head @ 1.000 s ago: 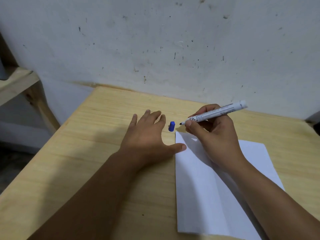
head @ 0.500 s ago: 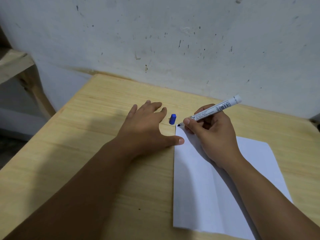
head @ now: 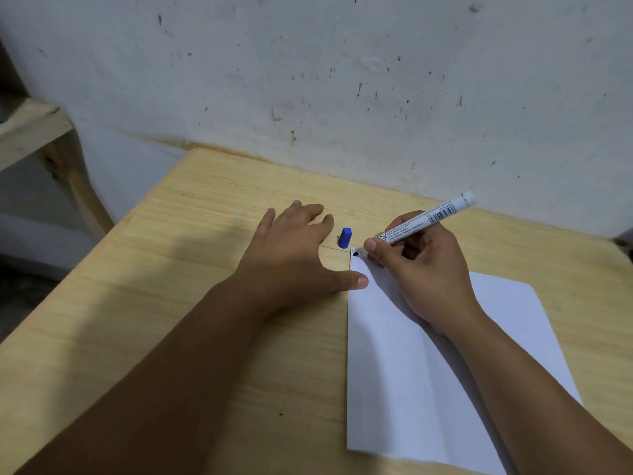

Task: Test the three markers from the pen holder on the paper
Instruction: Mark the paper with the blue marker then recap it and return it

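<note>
A white sheet of paper lies on the wooden table, right of centre. My right hand grips a white marker with a barcode, its dark tip pressed on the paper's far left corner, where a small dark mark shows. The marker's blue cap lies on the table just beyond that corner. My left hand rests flat on the table, fingers spread, thumb touching the paper's left edge. No pen holder or other markers are in view.
A stained white wall runs close behind the table's far edge. A wooden frame stands off the table's left side, with the floor below it. The table's left edge runs diagonally toward me.
The marker tip has come down from just above the paper's corner onto it and left a small dark mark. My left hand has stayed flat beside the paper.
</note>
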